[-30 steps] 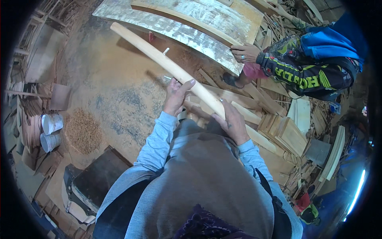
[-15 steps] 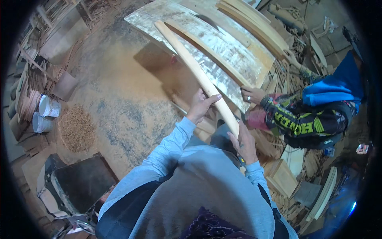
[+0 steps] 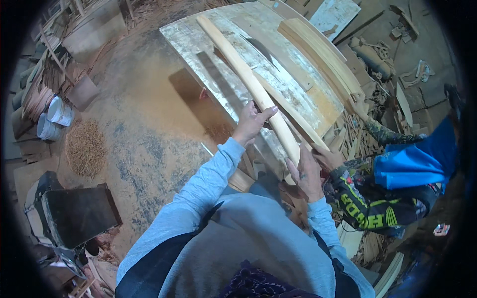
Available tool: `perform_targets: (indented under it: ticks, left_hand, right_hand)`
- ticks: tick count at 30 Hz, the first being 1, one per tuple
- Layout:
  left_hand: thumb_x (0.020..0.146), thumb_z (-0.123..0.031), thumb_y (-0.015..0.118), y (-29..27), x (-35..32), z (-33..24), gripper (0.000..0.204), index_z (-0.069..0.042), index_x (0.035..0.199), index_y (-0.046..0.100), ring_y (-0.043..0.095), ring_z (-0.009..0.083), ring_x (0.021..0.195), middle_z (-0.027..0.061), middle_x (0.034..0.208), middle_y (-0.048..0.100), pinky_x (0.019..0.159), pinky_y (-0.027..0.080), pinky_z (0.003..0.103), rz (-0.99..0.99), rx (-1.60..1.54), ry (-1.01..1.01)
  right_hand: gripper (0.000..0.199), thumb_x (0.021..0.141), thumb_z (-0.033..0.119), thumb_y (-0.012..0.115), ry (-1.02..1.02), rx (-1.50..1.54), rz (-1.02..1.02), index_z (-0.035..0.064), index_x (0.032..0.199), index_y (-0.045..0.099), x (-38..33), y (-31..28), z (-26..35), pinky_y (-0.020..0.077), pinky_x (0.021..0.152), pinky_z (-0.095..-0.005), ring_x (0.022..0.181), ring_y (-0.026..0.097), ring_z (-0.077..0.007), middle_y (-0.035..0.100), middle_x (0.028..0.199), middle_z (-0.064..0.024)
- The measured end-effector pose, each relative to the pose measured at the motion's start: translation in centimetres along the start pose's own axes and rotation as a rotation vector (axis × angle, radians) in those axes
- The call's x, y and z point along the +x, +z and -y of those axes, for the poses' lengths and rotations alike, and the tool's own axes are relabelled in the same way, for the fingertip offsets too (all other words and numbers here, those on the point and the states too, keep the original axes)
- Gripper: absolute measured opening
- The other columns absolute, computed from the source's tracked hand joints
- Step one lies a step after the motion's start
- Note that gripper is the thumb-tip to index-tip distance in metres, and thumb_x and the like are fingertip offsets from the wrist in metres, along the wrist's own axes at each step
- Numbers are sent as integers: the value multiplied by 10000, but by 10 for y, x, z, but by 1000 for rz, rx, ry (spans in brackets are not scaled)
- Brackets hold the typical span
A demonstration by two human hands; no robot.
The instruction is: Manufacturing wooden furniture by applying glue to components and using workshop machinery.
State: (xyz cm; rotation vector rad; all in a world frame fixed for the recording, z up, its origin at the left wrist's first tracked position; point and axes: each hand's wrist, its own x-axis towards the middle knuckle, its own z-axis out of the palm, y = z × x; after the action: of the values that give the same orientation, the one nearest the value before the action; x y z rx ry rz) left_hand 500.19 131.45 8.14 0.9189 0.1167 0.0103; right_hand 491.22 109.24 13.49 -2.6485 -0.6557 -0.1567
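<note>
A long, pale wooden board (image 3: 237,65), narrow and slightly bowed, slants from near my body up over the worktable (image 3: 226,99). My left hand (image 3: 252,121) wraps round its lower middle, thumb on top. Close to its near end, my right hand (image 3: 307,175) grips the edge with fingers closed. Beneath and to the right lies a second wooden strip (image 3: 293,115), partly hidden by my board. A co-worker's hand (image 3: 329,158) holds that strip's near end. In the tabletop stands a dark curved blade (image 3: 263,51), right of my board.
Stacked long boards (image 3: 318,54) lie along the table's right side, under the co-worker's other hand (image 3: 358,106). The co-worker, with a blue cloth (image 3: 415,161), is close on my right. Left are white buckets (image 3: 60,111), a wood-chip pile (image 3: 85,148) and a dark chair (image 3: 79,213).
My board has swung a little further over the table, still in both hands. The co-worker's strip has shifted towards me and to the right. My view has turned slightly.
</note>
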Motion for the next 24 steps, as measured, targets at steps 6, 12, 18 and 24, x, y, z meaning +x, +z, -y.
perform_targets:
  ticks: [6, 12, 18, 24]
  left_hand:
    - [867, -144, 770, 27, 28, 39, 513, 20, 1262, 486, 654, 187, 977, 122, 1106, 647, 874, 552, 323, -108, 37, -5]
    - [827, -203, 803, 68, 91, 100, 658, 71, 1297, 433, 591, 291, 1084, 202, 1176, 574, 938, 498, 401, -352, 371, 264]
    - [802, -298, 770, 97, 146, 152, 866, 181, 1356, 308, 461, 458, 1188, 329, 1243, 447, 1066, 381, 482, -646, 970, 196]
    - [804, -221, 672, 118, 190, 172, 735, 172, 1309, 310, 476, 459, 1074, 300, 1116, 442, 989, 406, 506, -767, 1047, 118]
  right_hand:
    - [600, 932, 278, 685, 33, 161, 53, -59, 1377, 464, 19, 12, -68, 556, 776, -464, 956, 671, -437, 638, 1136, -295]
    - [568, 932, 262, 685, 4, 263, 86, -53, 1364, 495, 56, 31, -157, 547, 843, -471, 1027, 659, -455, 635, 1178, -299]
    - [580, 903, 246, 697, -14, 327, 146, -60, 1354, 499, 97, 41, -234, 536, 809, -461, 987, 644, -429, 642, 1118, -266]
    - [606, 923, 252, 671, -151, 304, 119, -52, 1396, 443, 111, 82, -297, 470, 876, -512, 1036, 575, -442, 602, 1175, -261]
